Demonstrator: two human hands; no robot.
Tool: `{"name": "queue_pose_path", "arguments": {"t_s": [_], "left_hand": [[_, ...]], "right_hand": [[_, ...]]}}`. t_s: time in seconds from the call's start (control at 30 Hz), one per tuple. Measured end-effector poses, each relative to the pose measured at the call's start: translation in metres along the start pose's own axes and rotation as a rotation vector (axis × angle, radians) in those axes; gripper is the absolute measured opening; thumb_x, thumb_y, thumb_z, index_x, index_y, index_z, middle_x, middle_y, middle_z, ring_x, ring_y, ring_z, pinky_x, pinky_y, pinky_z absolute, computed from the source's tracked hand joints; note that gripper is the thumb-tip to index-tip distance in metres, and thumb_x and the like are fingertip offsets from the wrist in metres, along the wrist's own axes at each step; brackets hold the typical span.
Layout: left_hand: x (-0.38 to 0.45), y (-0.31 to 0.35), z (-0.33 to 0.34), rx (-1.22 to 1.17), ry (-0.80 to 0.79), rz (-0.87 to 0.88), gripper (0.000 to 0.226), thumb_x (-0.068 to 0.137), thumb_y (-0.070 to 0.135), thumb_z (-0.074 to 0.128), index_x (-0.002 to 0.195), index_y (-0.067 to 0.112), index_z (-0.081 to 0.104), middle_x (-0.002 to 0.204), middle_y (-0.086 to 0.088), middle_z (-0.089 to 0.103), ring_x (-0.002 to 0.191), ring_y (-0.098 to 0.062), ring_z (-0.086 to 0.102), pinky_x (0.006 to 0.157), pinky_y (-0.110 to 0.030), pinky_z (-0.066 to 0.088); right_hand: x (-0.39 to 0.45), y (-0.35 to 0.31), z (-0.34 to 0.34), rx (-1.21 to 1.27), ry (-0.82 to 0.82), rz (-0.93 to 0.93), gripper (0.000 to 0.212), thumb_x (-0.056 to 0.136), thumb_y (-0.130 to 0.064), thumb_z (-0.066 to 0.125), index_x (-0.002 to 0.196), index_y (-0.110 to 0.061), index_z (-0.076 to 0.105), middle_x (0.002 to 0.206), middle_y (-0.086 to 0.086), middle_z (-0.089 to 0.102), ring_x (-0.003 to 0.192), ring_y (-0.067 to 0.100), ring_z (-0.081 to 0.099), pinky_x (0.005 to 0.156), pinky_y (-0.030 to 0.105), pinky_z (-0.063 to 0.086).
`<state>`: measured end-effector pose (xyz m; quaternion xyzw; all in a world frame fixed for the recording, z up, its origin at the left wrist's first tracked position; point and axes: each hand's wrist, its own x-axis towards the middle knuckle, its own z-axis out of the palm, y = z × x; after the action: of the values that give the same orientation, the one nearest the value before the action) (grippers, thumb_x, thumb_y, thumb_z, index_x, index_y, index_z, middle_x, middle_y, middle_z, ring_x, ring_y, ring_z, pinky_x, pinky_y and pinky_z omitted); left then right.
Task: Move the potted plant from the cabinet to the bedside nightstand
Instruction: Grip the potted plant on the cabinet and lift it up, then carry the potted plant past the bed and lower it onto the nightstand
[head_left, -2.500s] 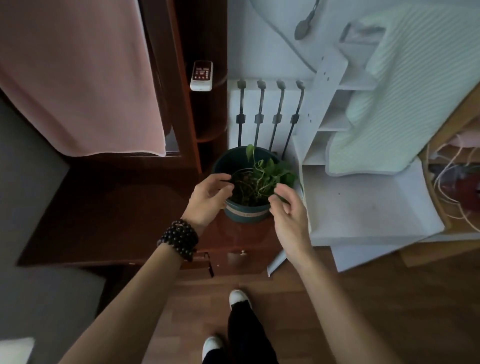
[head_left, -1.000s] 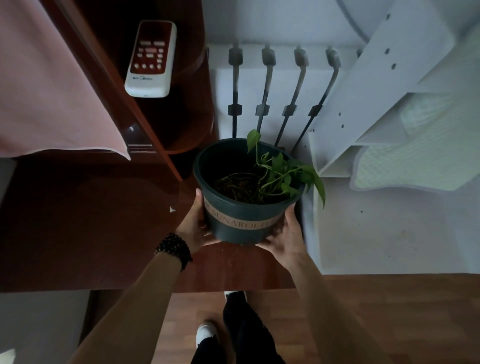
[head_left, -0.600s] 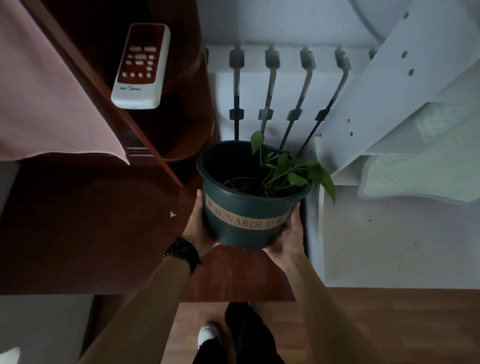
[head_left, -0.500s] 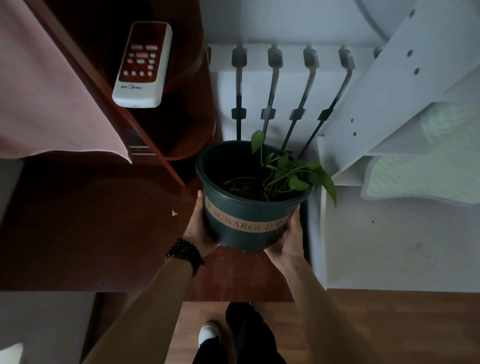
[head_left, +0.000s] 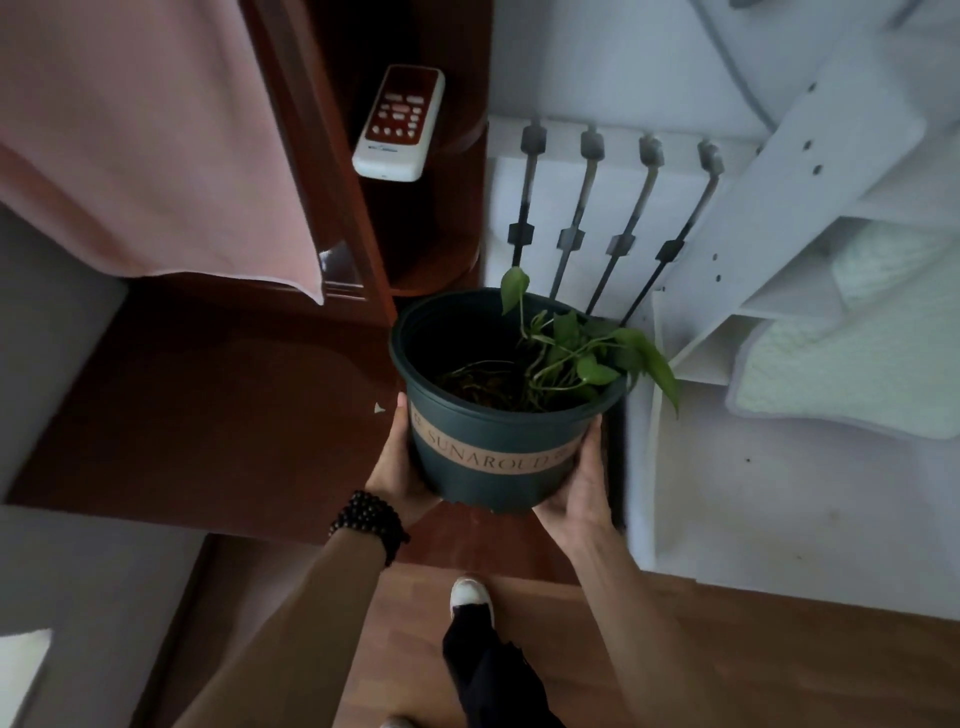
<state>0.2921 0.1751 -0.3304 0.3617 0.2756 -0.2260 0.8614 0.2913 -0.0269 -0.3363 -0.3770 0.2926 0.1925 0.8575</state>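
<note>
We see the dark green plastic pot with the small leafy plant in the middle, held between the two hands; the left hand presses its left wall and the right hand its right wall and lower edge; the pot is above the right end of the dark reddish wooden cabinet top; behind the pot, on a rounded corner shelf of the same cabinet, lies the white and red remote control; the pink cloth hangs at the left, above the cabinet top; to the right of the pot stands the white board shelf unit; on it, at far right, lies the pale quilted blanket; below, on the wooden floor, is a shoe.
</note>
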Motion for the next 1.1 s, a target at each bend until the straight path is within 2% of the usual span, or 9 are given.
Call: {"name": "queue_pose_path", "arguments": {"t_s": [0.1, 0.2, 0.33, 0.47, 0.63, 0.83, 0.9, 1.0, 1.1], "left_hand": [[-0.039, 0.000, -0.011, -0.019, 0.023, 0.066, 0.079, 0.091, 0.082, 0.032, 0.127, 0.026, 0.074, 0.132, -0.010, 0.074, 0.117, -0.030, 0.072, 0.084, -0.051, 0.064], [-0.092, 0.007, -0.032, -0.040, 0.030, 0.161, 0.075, 0.093, 0.079, 0.030, 0.115, 0.029, 0.080, 0.122, -0.007, 0.079, 0.109, -0.027, 0.076, 0.076, -0.047, 0.065], [-0.163, 0.024, -0.063, -0.057, 0.089, 0.290, 0.076, 0.091, 0.081, 0.031, 0.113, 0.028, 0.081, 0.117, -0.006, 0.081, 0.103, -0.025, 0.078, 0.071, -0.045, 0.066], [-0.255, 0.043, -0.106, -0.093, 0.172, 0.476, 0.075, 0.089, 0.084, 0.037, 0.130, 0.032, 0.071, 0.132, -0.008, 0.075, 0.115, -0.032, 0.073, 0.080, -0.053, 0.064], [-0.381, 0.060, -0.147, -0.107, 0.230, 0.731, 0.073, 0.088, 0.084, 0.038, 0.137, 0.037, 0.065, 0.146, -0.007, 0.065, 0.137, -0.037, 0.057, 0.110, -0.061, 0.047], [-0.533, 0.055, -0.190, -0.209, 0.295, 0.965, 0.077, 0.094, 0.078, 0.031, 0.149, 0.028, 0.053, 0.153, -0.018, 0.055, 0.139, -0.044, 0.050, 0.108, -0.062, 0.046], [-0.577, 0.045, -0.204, -0.281, 0.308, 1.047, 0.075, 0.094, 0.074, 0.036, 0.148, 0.025, 0.055, 0.152, -0.019, 0.056, 0.138, -0.043, 0.051, 0.105, -0.059, 0.049], [-0.641, 0.024, -0.228, -0.379, 0.359, 1.171, 0.074, 0.091, 0.072, 0.048, 0.146, 0.024, 0.058, 0.150, -0.019, 0.057, 0.135, -0.043, 0.052, 0.093, -0.057, 0.060], [-0.698, -0.005, -0.257, -0.458, 0.412, 1.284, 0.081, 0.086, 0.073, 0.056, 0.148, 0.023, 0.054, 0.154, -0.016, 0.054, 0.138, -0.042, 0.051, 0.096, -0.058, 0.059]], "right_hand": [[-0.022, 0.011, 0.017, -0.066, -0.058, 0.017, 0.096, 0.062, -0.082, 0.073, 0.137, -0.024, 0.068, 0.138, 0.006, 0.073, 0.128, 0.026, 0.067, 0.110, 0.050, 0.052], [-0.051, 0.033, 0.046, -0.125, -0.147, 0.009, 0.097, 0.059, -0.082, 0.075, 0.137, -0.025, 0.068, 0.137, 0.006, 0.073, 0.123, 0.024, 0.071, 0.099, 0.046, 0.059], [-0.091, 0.062, 0.095, -0.156, -0.280, -0.001, 0.093, 0.065, -0.079, 0.073, 0.141, -0.025, 0.065, 0.140, 0.007, 0.071, 0.132, 0.029, 0.063, 0.115, 0.055, 0.047], [-0.141, 0.105, 0.157, -0.237, -0.452, 0.008, 0.079, 0.083, -0.079, 0.058, 0.144, -0.030, 0.062, 0.145, 0.007, 0.067, 0.134, 0.031, 0.061, 0.112, 0.057, 0.049], [-0.219, 0.164, 0.235, -0.276, -0.696, 0.072, 0.084, 0.076, -0.081, 0.065, 0.143, -0.031, 0.062, 0.148, 0.010, 0.064, 0.136, 0.036, 0.058, 0.112, 0.062, 0.047], [-0.312, 0.239, 0.313, -0.380, -1.050, 0.160, 0.070, 0.090, -0.074, 0.055, 0.143, -0.029, 0.063, 0.145, 0.010, 0.067, 0.130, 0.035, 0.065, 0.097, 0.054, 0.058], [-0.342, 0.266, 0.334, -0.390, -1.140, 0.227, 0.063, 0.095, -0.070, 0.052, 0.139, -0.027, 0.067, 0.142, 0.011, 0.069, 0.127, 0.034, 0.067, 0.096, 0.054, 0.059], [-0.391, 0.315, 0.365, -0.395, -1.199, 0.409, 0.053, 0.090, -0.071, 0.059, 0.117, -0.030, 0.081, 0.131, 0.009, 0.076, 0.121, 0.035, 0.071, 0.099, 0.060, 0.057], [-0.444, 0.366, 0.384, -0.435, -1.329, 0.559, 0.053, 0.090, -0.068, 0.060, 0.115, -0.027, 0.083, 0.136, 0.010, 0.073, 0.127, 0.038, 0.067, 0.108, 0.066, 0.049]]}}
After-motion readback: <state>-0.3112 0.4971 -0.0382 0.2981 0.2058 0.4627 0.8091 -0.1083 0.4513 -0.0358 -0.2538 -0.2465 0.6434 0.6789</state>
